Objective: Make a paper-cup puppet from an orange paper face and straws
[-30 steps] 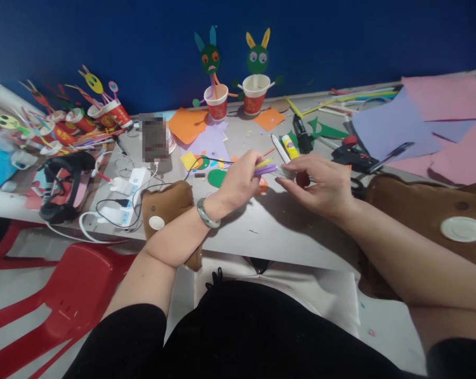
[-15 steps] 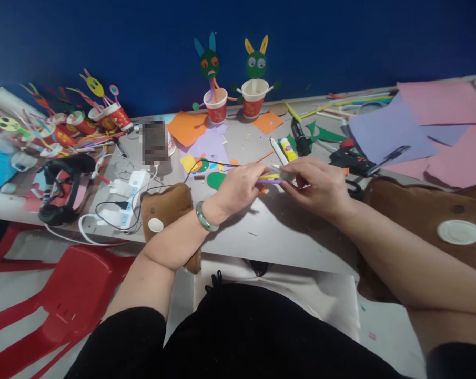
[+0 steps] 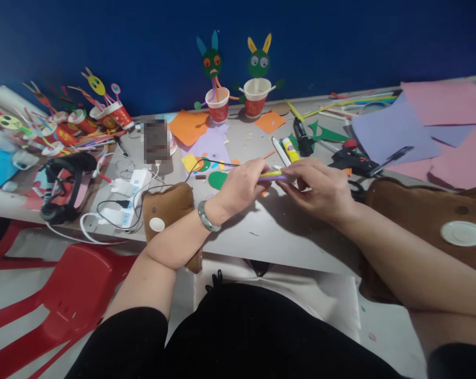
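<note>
Over the middle of the table, my left hand is closed on one end of a yellow stick and a purple stick. My right hand pinches their other end; the fingertips hide the detail there. Just behind the hands lie a white marker and a yellow glue stick. A green paper oval is left of my left hand. Two red paper cups with green paper heads, one with blue ears and one with yellow ears, stand upright at the back.
Several decorated cups crowd the back left, near a black headset. A white power strip with cables lies left. Pink and purple paper, a black glue gun and brown cushions are at the right.
The two sticks have shifted slightly between my hands, and more of the purple one shows. Both hands keep nearly the same pose. The whole view has shifted a little.
</note>
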Demonstrator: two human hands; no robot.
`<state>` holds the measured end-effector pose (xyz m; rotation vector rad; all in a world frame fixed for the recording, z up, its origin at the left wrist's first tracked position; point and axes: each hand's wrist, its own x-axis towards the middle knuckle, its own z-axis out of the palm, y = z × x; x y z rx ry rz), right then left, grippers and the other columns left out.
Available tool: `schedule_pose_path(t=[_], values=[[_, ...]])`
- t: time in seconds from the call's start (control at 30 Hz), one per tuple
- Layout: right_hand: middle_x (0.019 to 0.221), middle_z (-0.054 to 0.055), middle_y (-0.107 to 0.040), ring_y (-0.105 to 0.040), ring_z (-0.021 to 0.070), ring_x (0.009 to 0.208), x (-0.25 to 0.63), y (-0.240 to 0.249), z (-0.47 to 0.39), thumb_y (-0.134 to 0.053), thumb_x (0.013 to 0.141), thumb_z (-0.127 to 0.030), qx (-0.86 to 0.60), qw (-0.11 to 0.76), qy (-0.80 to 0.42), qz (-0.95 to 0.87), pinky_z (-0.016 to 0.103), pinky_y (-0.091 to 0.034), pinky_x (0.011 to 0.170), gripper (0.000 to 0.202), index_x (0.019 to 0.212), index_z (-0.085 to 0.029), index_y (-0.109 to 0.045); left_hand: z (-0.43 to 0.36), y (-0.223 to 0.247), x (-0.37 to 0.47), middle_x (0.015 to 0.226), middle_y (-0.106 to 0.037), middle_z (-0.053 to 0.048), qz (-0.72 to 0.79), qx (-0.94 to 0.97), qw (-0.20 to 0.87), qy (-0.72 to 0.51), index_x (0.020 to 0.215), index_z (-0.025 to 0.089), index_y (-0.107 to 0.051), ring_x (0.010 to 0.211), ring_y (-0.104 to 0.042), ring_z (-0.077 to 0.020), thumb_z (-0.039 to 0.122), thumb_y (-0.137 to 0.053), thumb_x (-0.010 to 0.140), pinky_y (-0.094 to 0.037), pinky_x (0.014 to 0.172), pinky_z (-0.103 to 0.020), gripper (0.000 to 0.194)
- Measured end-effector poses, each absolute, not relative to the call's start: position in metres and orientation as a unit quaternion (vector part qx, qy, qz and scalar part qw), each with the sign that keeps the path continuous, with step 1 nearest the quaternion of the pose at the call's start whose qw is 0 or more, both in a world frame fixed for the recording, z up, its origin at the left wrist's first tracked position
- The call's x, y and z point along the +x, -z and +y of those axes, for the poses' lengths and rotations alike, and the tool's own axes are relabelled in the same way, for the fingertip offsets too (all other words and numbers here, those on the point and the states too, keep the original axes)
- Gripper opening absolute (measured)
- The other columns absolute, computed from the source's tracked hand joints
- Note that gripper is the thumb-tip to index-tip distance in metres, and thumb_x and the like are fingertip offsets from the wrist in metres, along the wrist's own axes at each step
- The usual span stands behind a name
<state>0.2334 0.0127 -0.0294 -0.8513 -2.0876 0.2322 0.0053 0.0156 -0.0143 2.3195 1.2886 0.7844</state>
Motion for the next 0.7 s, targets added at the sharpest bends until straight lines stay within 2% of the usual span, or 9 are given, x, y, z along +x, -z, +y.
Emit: schedule_pose_path(t=[0.1, 0.2, 0.3, 0.37, 0.47, 0.57, 0.7], values=[[0.101, 0.01, -0.079, -0.065, 0.0216, 0.065, 0.234, 0.029, 0.014, -0.075, 0.104, -0.034, -0.341, 0.434, -0.123, -0.825, 0.042, -0.058, 0.063, 0.007, 0.108, -0.029, -0.078, 0.022, 0.014, 0.004, 0.077, -0.065, 0.003, 0.457, 0.771, 0.297, -0.328, 0.082, 0.022, -0.054, 0.075, -0.06, -0.0152, 0.01, -0.069, 0.089, -0.046, 0.072, -0.03, 0.021], [0.082, 0.005, -0.074, -0.06, 0.0193, 0.058, 0.237, 0.026, 0.017, -0.081, 0.1, -0.037, -0.346, 0.449, -0.135, -0.813, 0.04, -0.053, 0.059, 0.011, 0.105, -0.028, -0.079, 0.027, 0.013, 0.003, 0.068, -0.053, 0.005, 0.437, 0.729, 0.382, -0.363, 0.074, 0.023, -0.048, 0.068, -0.051, -0.0127, 0.018, -0.066, 0.092, -0.041, 0.068, -0.029, 0.026], [0.071, 0.001, -0.067, -0.057, 0.017, 0.054, 0.239, 0.023, 0.021, -0.083, 0.098, -0.042, -0.354, 0.448, -0.148, -0.808, 0.036, -0.049, 0.056, 0.016, 0.102, -0.027, -0.079, 0.027, 0.013, 0.002, 0.069, -0.054, 0.004, 0.42, 0.721, 0.404, -0.376, 0.073, 0.022, -0.051, 0.069, -0.051, -0.0129, 0.025, -0.063, 0.096, -0.042, 0.069, -0.029, 0.027], [0.069, 0.0, -0.066, -0.055, 0.0163, 0.052, 0.24, 0.022, 0.023, -0.082, 0.098, -0.045, -0.356, 0.443, -0.151, -0.809, 0.035, -0.048, 0.055, 0.019, 0.101, -0.027, -0.079, 0.025, 0.011, 0.002, 0.068, -0.055, 0.004, 0.421, 0.733, 0.385, -0.371, 0.073, 0.023, -0.05, 0.068, -0.052, -0.0135, 0.025, -0.063, 0.097, -0.042, 0.067, -0.029, 0.027], [0.068, 0.0, -0.065, -0.057, 0.0178, 0.055, 0.239, 0.026, 0.024, -0.079, 0.099, -0.047, -0.357, 0.43, -0.133, -0.819, 0.036, -0.05, 0.057, 0.02, 0.102, -0.028, -0.078, 0.023, 0.009, 0.002, 0.071, -0.06, 0.003, 0.421, 0.776, 0.329, -0.337, 0.076, 0.023, -0.051, 0.07, -0.057, -0.0149, 0.015, -0.068, 0.09, -0.045, 0.069, -0.029, 0.024], [0.071, 0.002, -0.065, -0.06, 0.0212, 0.059, 0.239, 0.032, 0.024, -0.075, 0.101, -0.044, -0.353, 0.414, -0.117, -0.831, 0.039, -0.054, 0.061, 0.017, 0.104, -0.027, -0.078, 0.02, 0.008, 0.003, 0.087, -0.074, -0.002, 0.421, 0.823, 0.261, -0.279, 0.086, 0.022, -0.06, 0.084, -0.068, -0.0189, 0.006, -0.068, 0.086, -0.05, 0.079, -0.031, 0.018], [0.088, 0.008, -0.075, -0.066, 0.025, 0.066, 0.239, 0.037, 0.021, -0.072, 0.104, -0.043, -0.352, 0.393, -0.129, -0.84, 0.045, -0.059, 0.065, 0.016, 0.109, -0.029, -0.077, 0.015, 0.007, 0.004, 0.108, -0.081, -0.01, 0.446, 0.854, 0.177, -0.2, 0.101, 0.02, -0.065, 0.098, -0.074, -0.0248, 0.011, -0.067, 0.096, -0.052, 0.084, -0.035, 0.01]])
